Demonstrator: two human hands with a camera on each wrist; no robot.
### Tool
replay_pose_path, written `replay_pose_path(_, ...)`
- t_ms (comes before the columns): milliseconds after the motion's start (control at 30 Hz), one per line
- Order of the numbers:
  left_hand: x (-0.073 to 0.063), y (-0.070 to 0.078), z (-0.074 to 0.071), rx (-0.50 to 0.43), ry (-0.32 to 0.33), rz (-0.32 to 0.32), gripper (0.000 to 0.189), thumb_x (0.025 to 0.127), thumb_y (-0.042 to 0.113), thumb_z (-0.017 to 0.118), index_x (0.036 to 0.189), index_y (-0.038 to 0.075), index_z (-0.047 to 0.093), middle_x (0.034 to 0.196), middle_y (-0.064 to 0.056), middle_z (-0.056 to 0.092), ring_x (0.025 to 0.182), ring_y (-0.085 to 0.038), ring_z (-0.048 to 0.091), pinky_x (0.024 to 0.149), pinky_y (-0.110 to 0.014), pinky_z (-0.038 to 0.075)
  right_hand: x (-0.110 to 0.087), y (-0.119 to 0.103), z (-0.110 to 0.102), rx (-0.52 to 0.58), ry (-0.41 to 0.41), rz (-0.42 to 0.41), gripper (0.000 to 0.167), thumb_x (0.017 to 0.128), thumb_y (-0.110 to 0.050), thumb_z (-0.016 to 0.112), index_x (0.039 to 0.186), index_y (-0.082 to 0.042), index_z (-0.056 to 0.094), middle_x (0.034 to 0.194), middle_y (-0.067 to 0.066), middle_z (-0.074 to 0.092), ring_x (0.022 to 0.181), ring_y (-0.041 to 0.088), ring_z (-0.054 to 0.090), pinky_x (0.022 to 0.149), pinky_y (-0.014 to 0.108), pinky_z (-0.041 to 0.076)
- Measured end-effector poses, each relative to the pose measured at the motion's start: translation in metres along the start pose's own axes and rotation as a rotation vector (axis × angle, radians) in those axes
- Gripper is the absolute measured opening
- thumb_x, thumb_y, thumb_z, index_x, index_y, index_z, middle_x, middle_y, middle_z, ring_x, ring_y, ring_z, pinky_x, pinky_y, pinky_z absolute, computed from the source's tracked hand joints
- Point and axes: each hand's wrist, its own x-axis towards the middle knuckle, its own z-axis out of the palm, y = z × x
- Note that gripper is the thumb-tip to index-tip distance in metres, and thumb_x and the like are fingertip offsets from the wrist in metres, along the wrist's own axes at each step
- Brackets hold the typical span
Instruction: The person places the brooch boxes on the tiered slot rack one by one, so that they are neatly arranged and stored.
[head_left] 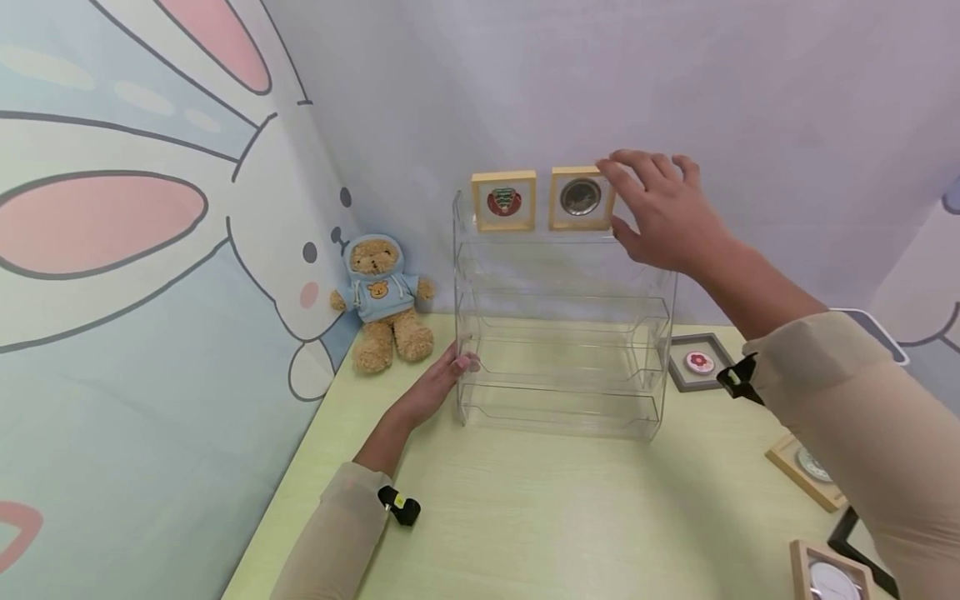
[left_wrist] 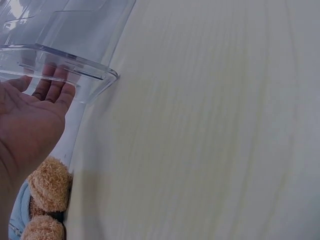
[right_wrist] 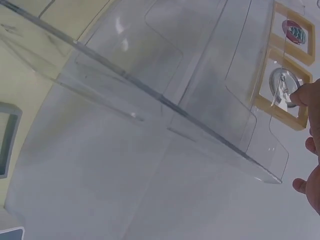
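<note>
A clear acrylic display rack [head_left: 558,400] with several tiers stands on the table. My left hand [head_left: 435,387] rests against its lower left side; in the left wrist view, the fingertips [left_wrist: 65,92] lie at the transparent panel. On the top tier stand two wooden-framed display cases, one with a red-and-green badge [head_left: 504,202], the other with a round silver badge [head_left: 581,197]. My right hand [head_left: 667,208] is at the right edge of the silver-badge case, index finger at its upper corner and thumb near its side, other fingers spread.
A teddy bear [head_left: 384,300] in a blue hoodie sits left of the rack. To the right lies a grey frame [head_left: 701,362] with a flower badge. Nearer me are a wooden-framed case [head_left: 806,471] and another light wooden frame [head_left: 831,575], with a black-edged frame [head_left: 862,542] beside them.
</note>
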Motion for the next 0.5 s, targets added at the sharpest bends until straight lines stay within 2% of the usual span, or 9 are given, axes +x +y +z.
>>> replay_pose_path(367, 0.000, -0.001, 0.000, -0.010, -0.004, 0.001, 0.073, 0.118, 0.061, 0.038, 0.178, 0.024, 0.017, 0.159, -0.016, 0.054, 0.160, -0.034, 0.041, 0.138, -0.061, 0.022, -0.041, 0.024, -0.013, 0.045, 0.077, 0.029, 0.082, 0.100, -0.024, 0.079, 0.170, -0.009, 0.039, 0.167, 0.024, 0.045, 0.148, 0.056, 0.043, 0.120, 0.081, 0.027)
replay_pose_path(500, 0.000, 0.000, 0.000, -0.029, -0.004, -0.003, 0.071, 0.118, 0.061, 0.038, 0.177, 0.027, 0.019, 0.158, -0.016, 0.054, 0.159, -0.035, 0.042, 0.137, -0.062, 0.022, -0.062, 0.035, -0.019, 0.057, 0.068, 0.075, 0.086, 0.099, -0.027, 0.080, 0.171, -0.010, 0.037, 0.170, 0.024, 0.043, 0.148, 0.058, 0.041, 0.121, 0.082, 0.025)
